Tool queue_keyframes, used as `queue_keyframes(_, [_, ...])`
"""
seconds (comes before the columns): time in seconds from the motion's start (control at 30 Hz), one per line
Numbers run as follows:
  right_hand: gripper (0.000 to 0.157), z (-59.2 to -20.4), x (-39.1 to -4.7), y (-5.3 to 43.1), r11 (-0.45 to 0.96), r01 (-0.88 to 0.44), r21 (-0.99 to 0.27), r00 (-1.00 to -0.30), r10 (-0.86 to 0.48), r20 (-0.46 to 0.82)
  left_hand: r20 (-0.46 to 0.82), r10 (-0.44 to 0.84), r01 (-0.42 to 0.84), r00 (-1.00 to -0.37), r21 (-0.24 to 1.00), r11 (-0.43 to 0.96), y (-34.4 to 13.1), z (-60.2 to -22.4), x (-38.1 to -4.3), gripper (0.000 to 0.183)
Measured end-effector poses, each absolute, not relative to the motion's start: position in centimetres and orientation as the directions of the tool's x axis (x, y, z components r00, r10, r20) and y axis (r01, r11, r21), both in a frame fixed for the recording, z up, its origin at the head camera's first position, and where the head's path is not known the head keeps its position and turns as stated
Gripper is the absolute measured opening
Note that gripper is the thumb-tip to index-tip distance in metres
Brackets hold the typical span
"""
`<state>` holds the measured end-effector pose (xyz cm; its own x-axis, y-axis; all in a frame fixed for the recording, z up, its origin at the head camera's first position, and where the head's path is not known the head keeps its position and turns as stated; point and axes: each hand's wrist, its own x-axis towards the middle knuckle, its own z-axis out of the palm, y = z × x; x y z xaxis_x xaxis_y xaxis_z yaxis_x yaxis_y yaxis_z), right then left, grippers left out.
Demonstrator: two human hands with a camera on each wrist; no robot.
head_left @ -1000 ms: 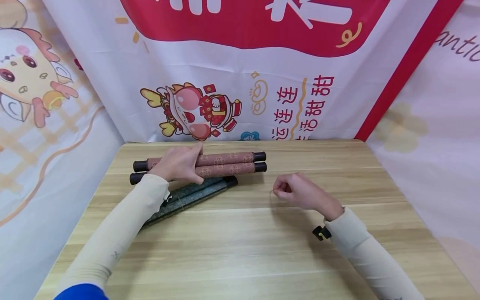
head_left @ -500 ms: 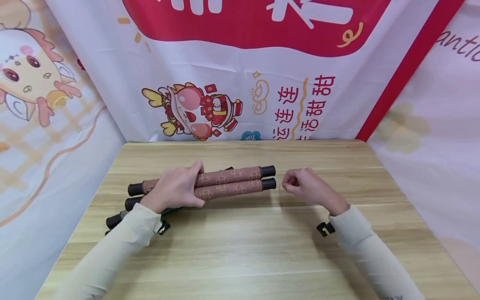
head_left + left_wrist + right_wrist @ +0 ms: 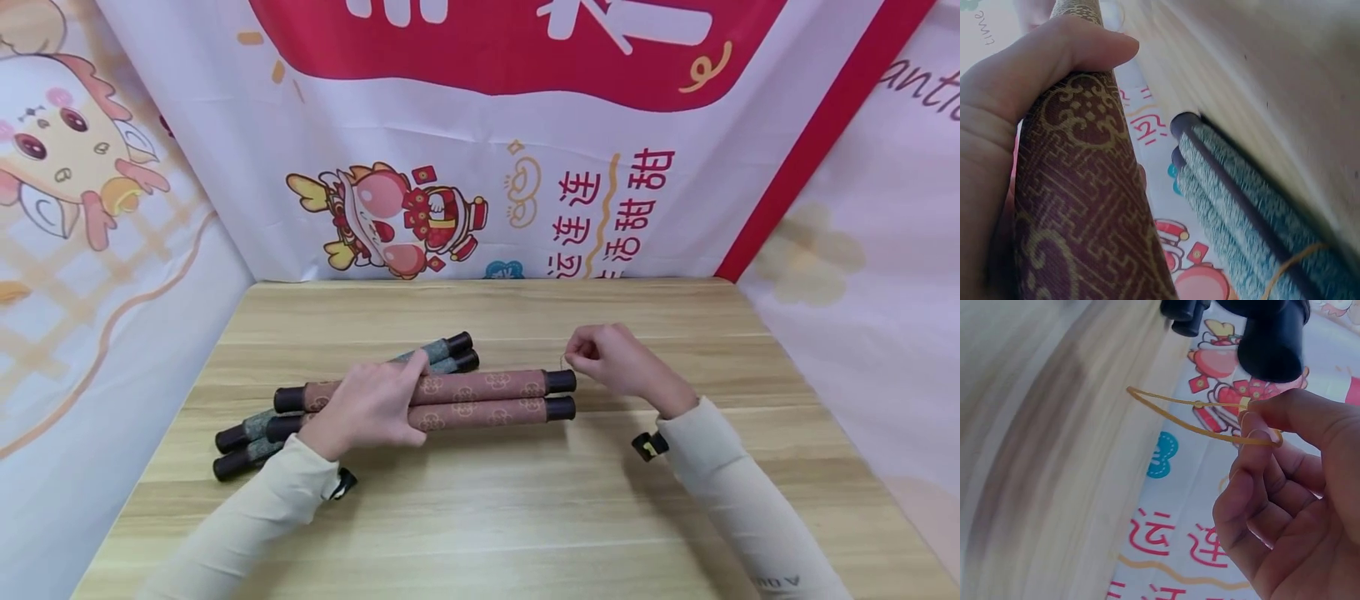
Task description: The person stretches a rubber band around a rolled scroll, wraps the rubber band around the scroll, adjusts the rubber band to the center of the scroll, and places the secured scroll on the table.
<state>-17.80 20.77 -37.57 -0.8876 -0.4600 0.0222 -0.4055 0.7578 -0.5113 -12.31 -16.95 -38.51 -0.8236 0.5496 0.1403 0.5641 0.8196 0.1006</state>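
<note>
My left hand [image 3: 377, 407] grips a brown-red patterned scroll [image 3: 487, 386], its two rolls side by side with black end knobs. In the left wrist view the thumb lies across the scroll's brocade [image 3: 1085, 169]. Between thumb and fingertips my right hand [image 3: 618, 367] pinches a thin tan rubber band [image 3: 1172, 414], which hangs as a loop in the right wrist view. That hand is close beside the scroll's right-hand knobs [image 3: 560, 382]. Behind and under the held scroll lies a teal scroll [image 3: 431, 354], partly hidden; a band [image 3: 1294, 262] goes round it.
The wood-grain table [image 3: 480, 517] carries everything. A printed white and red cloth [image 3: 465, 125] hangs along its back edge, with printed cloth [image 3: 847, 242] on the right side too.
My left hand has lifted the brown-red scroll off to the front and right, uncovering more of the teal scroll. The right hand has moved slightly right and back, still holding the rubber band.
</note>
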Motion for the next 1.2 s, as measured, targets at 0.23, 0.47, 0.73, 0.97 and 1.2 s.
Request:
queue_keyframes(0.23, [0.007,-37.0,-17.1,20.3,0.746,-0.424,-0.514,-0.877,-0.479,0.029,0.142,0.539,0.556,-0.830,0.144,0.819,-16.3,-39.3,-12.3,0.078])
queue_keyframes(0.47, [0.006,-37.2,-16.5,20.3,0.733,-0.421,-0.535,-0.887,-0.455,0.075,0.150,0.511,0.531,-0.846,0.168,0.831,-16.3,-39.6,-12.7,0.077])
queue_keyframes(0.73, [0.006,-37.0,-15.6,19.7,0.718,-0.407,-0.564,-0.902,-0.411,0.127,0.122,0.452,0.468,-0.884,0.266,0.843,-16.5,-39.8,-13.0,0.077])
queue_keyframes(0.97, [0.004,-37.5,-15.0,19.5,0.701,-0.348,-0.623,-0.936,-0.301,0.184,0.139,0.413,0.435,-0.900,0.316,0.843,-16.6,-39.5,-13.0,0.078])
queue_keyframes(1.2, [0.007,-37.9,-14.6,19.3,0.690,-0.293,-0.662,-0.956,-0.209,0.206,0.144,0.368,0.396,-0.918,0.334,0.856,-16.5,-39.5,-13.0,0.078])
